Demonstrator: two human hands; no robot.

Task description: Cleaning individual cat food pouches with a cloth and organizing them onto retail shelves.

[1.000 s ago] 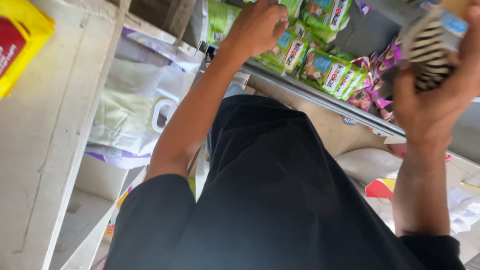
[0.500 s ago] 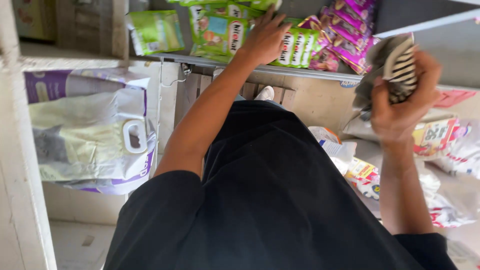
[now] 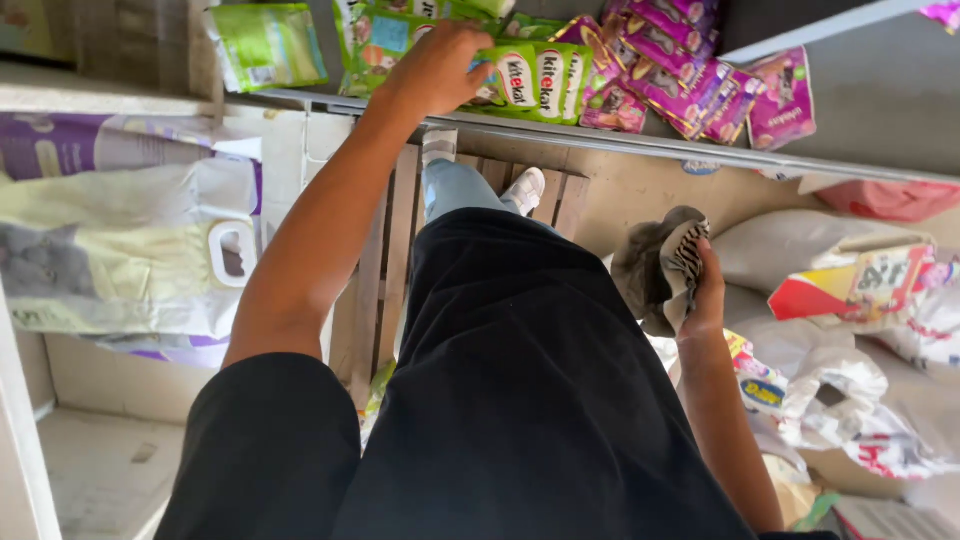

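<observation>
L hand [image 3: 440,65] is up on the shelf [image 3: 640,145], fingers curled down over the green pouches [image 3: 535,80] near the shelf's front edge, roughly mid-row. Looks like it's touching the top of 1, but can't tell if it's actually gripped or just resting (fingers hide the contact). The pouches stand in a row w/ their long axis running along the shelf edge, so they lie straight ahead of and above the L hand's forearm; purple pouches [image 3: 690,85] continue the row toward the R end.

R hand [image 3: 700,295] is low, well below the shelf edge and apart from it, closed around a bunched cloth [image 3: 660,265] (grey w/ a striped patch), thumb side up. So L is clearly the nearer hand to the pouches; R is busy and off to the side.

Below the shelf: a wood pallet [image 3: 400,240] on the floor, a big bag [image 3: 130,250] w/ a cut-out handle at the L, more sacks [image 3: 860,300] piled at the R.
</observation>
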